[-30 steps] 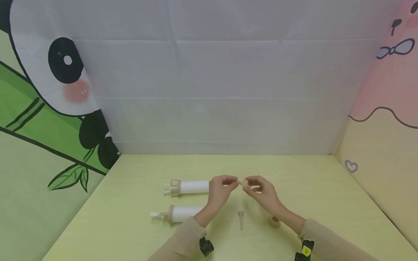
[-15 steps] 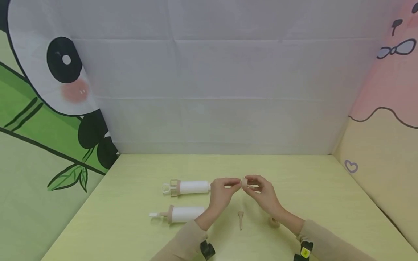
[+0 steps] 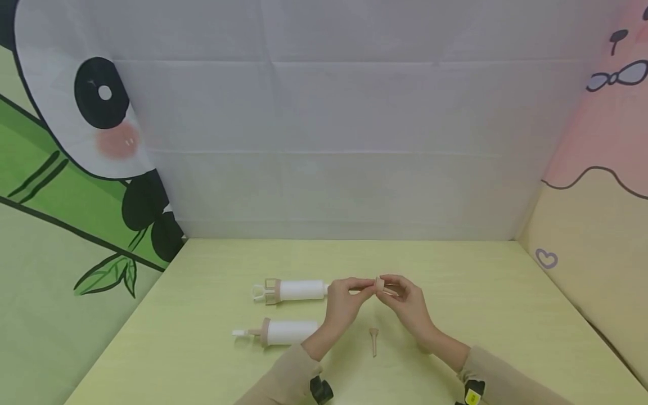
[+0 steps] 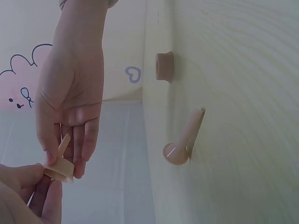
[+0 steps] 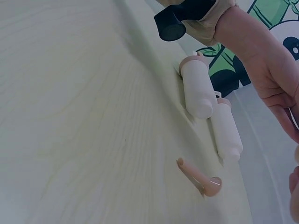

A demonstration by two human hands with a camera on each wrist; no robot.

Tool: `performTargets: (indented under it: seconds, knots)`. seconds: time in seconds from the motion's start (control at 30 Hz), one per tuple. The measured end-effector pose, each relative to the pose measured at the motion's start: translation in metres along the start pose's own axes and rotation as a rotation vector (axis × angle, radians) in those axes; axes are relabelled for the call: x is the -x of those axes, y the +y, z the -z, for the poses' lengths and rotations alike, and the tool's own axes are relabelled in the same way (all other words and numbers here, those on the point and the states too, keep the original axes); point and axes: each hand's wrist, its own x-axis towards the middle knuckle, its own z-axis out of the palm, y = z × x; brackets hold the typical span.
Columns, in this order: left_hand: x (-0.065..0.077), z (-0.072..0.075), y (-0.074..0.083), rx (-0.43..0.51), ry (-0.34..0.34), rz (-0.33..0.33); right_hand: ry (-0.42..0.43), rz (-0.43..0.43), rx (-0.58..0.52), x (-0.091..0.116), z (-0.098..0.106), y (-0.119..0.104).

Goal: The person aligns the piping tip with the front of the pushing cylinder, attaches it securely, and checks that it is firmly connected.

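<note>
Close above the table, both hands meet at a small beige ring-shaped cap [image 3: 379, 284]. A thin beige stem [image 4: 64, 145] sticks out of the cap on the right hand's side. My left hand [image 3: 344, 302] pinches the cap's near edge between thumb and fingertips. My right hand [image 3: 409, 304] grips it from the other side, thumb opposite the fingers. Below them a beige funnel-shaped nozzle [image 3: 373, 341] lies on the table. A second beige ring [image 4: 165, 66] rests on the table, almost wholly hidden by my right forearm in the head view.
Two white cylinders with beige collars lie on their sides at the left, the farther one [image 3: 301, 290] behind the nearer one [image 3: 288, 333]. My left arm covers their right ends. The pale wood table [image 3: 481, 281] ends at a grey cloth backdrop [image 3: 324, 140].
My left hand has moved slightly right, and the stem that showed between it and the cap is no longer seen there. Its fingertips now meet the cap. The right hand has turned slightly.
</note>
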Motion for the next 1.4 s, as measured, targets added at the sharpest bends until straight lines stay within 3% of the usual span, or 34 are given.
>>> performTargets:
  seconds: [0.2,0.5,0.93,1.2,1.4]
  knots:
    - [0.002,0.002,-0.001,0.004,-0.012,-0.01,0.012,-0.075,-0.012,0.003,-0.004,0.001]
    - [0.005,0.005,-0.004,0.002,-0.038,-0.015,0.026,-0.095,-0.046,0.007,-0.008,0.004]
    - [0.006,0.006,-0.002,0.001,-0.034,-0.018,0.09,-0.208,-0.083,0.01,-0.014,-0.002]
    - [0.005,0.004,-0.002,0.04,-0.035,0.021,0.124,-0.216,-0.108,0.01,-0.014,-0.007]
    - [0.008,0.01,0.02,0.049,-0.054,0.001,0.133,-0.231,-0.107,0.012,-0.014,-0.009]
